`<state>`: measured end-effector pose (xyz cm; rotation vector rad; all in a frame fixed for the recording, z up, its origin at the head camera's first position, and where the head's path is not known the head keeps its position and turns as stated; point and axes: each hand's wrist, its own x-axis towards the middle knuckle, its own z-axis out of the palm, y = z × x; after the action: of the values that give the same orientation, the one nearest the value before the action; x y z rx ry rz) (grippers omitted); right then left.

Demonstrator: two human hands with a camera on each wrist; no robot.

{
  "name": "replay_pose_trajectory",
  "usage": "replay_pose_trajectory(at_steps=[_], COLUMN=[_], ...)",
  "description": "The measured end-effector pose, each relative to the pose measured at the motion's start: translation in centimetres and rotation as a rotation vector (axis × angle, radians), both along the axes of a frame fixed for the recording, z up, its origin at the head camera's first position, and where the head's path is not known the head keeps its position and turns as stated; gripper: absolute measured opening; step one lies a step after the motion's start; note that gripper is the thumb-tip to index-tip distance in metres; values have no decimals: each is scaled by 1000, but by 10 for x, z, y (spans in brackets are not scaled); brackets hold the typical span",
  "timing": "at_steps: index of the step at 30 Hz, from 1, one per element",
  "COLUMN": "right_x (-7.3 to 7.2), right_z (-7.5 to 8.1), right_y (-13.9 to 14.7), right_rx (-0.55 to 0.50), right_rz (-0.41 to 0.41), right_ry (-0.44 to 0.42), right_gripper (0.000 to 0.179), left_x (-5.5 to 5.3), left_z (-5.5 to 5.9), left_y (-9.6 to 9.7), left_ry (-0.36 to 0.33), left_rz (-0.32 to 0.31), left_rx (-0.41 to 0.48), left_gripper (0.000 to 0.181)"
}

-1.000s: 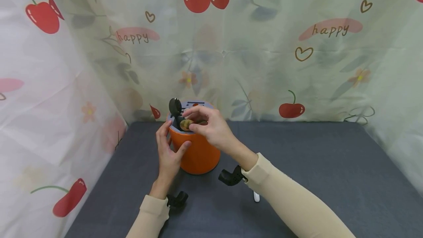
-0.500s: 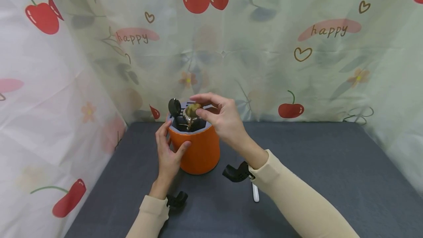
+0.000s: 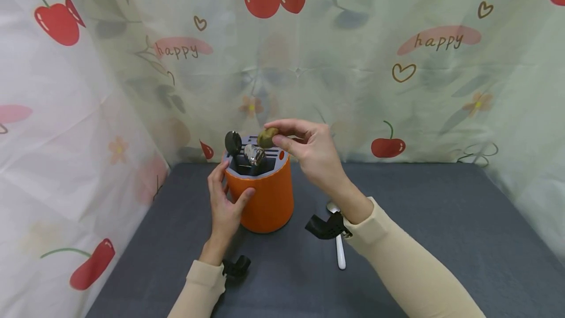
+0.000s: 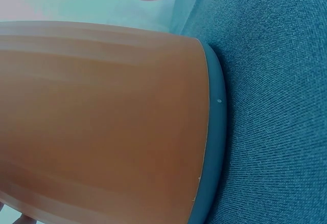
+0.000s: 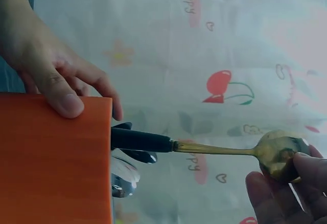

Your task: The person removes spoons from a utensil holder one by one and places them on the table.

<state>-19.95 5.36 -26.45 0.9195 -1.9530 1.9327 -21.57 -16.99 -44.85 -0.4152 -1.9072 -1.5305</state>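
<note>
An orange utensil holder with a pale slotted top stands upright on the table. My left hand grips its left side, thumb on the front and fingers at the rim. Above the holder, my right hand pinches a gold spoon by its bowl. The right wrist view shows that spoon's black handle pointing down, its end still within the holder. A black-headed utensil and a shiny silver utensil also poke out of the opening; their lower parts are hidden.
A spoon with a white handle lies on the dark tablecloth, partly covered by the right wrist's black camera mount. Printed curtains stand behind the table and at its sides.
My right hand has risen and moved right, drawing the gold spoon up out of the holder. The silver utensil has come into sight. My left hand has kept its place.
</note>
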Motion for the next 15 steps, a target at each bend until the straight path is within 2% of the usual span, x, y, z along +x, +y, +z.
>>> replay_pose_trajectory(at_steps=[9,15], right_x=[5,6], right_z=[15,24], right_y=[18,34], right_rx=[-187,-253], right_rz=[-3,-20], right_ry=[84,80], right_gripper=[24,26], left_x=[-1,-1], left_z=[-2,-2], left_y=[0,0], left_ry=[11,6], left_rz=[6,9], left_rx=[-3,-6], left_gripper=[85,85])
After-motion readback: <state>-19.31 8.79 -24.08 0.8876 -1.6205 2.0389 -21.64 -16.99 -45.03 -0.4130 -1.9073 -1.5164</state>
